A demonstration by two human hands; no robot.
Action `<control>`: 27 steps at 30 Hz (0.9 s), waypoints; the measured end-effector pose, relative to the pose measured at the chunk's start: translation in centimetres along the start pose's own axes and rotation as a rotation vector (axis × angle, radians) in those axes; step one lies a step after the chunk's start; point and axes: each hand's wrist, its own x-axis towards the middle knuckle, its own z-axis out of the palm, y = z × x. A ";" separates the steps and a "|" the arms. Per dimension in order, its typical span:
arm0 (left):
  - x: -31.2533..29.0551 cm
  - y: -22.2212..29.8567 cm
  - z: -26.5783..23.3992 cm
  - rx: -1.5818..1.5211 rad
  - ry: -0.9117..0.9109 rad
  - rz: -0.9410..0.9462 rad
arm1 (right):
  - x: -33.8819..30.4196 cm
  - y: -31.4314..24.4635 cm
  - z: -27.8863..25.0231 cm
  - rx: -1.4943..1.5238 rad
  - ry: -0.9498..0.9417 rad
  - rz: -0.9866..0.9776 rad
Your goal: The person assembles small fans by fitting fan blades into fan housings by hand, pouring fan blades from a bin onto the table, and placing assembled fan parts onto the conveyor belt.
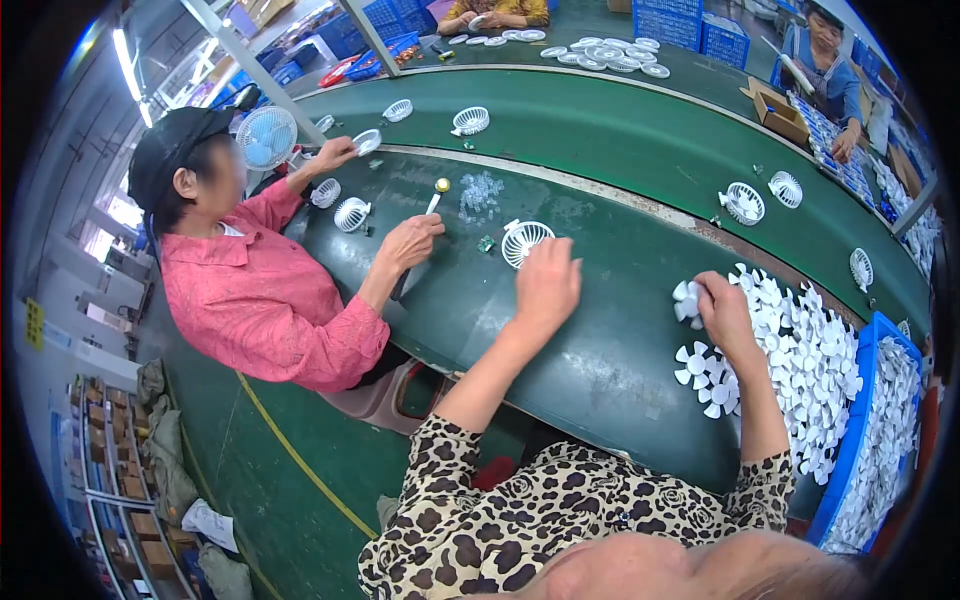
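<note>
My left hand (548, 287) is closed at the right edge of a white slatted fan housing (522, 240), which lies on the green bench. Its fingertips are partly hidden against the housing. A small green circuit board (486, 244) with wires sits just left of that housing. Over to the right, my right hand (727, 312) pinches a white fan blade piece (688, 301) above the bench. Beside and under that forearm spreads a large heap of white fan blades (795, 350), with several loose ones (705, 378) at its near left side.
A blue crate (840, 470) full of white parts stands right of the heap. At left, a person in pink (270, 290) holds a gold-tipped tool (441, 187) and a white ring (367, 142). Small clear pieces (481, 194) lie nearby. More housings (742, 203) rest on the green belt (620, 150) beyond.
</note>
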 end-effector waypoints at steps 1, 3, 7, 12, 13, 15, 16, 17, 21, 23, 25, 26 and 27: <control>-0.4 -1.4 0.1 0.135 0.013 0.019 | -0.3 0.1 0.3 0.113 -0.038 0.030; -1.5 -3.4 0.0 0.253 -0.103 0.027 | -0.5 -1.3 0.3 0.224 -0.218 0.195; -1.4 -1.8 1.6 0.367 -0.182 0.197 | -2.9 -0.2 1.2 -0.124 0.051 -0.185; -1.7 1.2 3.9 -0.068 -0.409 -0.103 | -5.7 -0.7 3.8 -0.267 -0.132 -0.142; -1.7 1.4 4.1 -0.122 -0.396 -0.130 | -5.9 -1.0 4.0 -0.250 -0.147 -0.138; -1.0 2.1 4.0 -0.178 -0.240 -0.025 | -5.9 -0.8 3.8 -0.177 -0.194 -0.113; -0.5 2.4 3.7 -0.163 -0.214 -0.029 | -6.1 -1.0 3.5 -0.159 -0.219 -0.086; 0.0 2.5 3.5 -0.147 -0.191 -0.039 | -6.0 -1.2 3.0 -0.141 -0.199 -0.084; 0.9 0.4 3.4 0.028 -0.116 0.028 | -5.5 -0.6 2.4 -0.219 -0.183 -0.078; 1.0 -0.5 3.1 0.070 -0.337 -0.120 | -5.0 -0.4 2.5 -0.207 -0.200 -0.051; 1.0 -1.1 3.6 0.068 -0.395 -0.142 | -4.7 -0.4 2.8 -0.193 -0.199 -0.036; 1.1 -1.6 3.9 0.062 -0.434 -0.174 | -4.5 -0.5 2.9 -0.186 -0.204 -0.034; 1.2 -1.9 4.0 0.055 -0.473 -0.205 | -4.3 -0.6 2.8 -0.170 -0.212 -0.039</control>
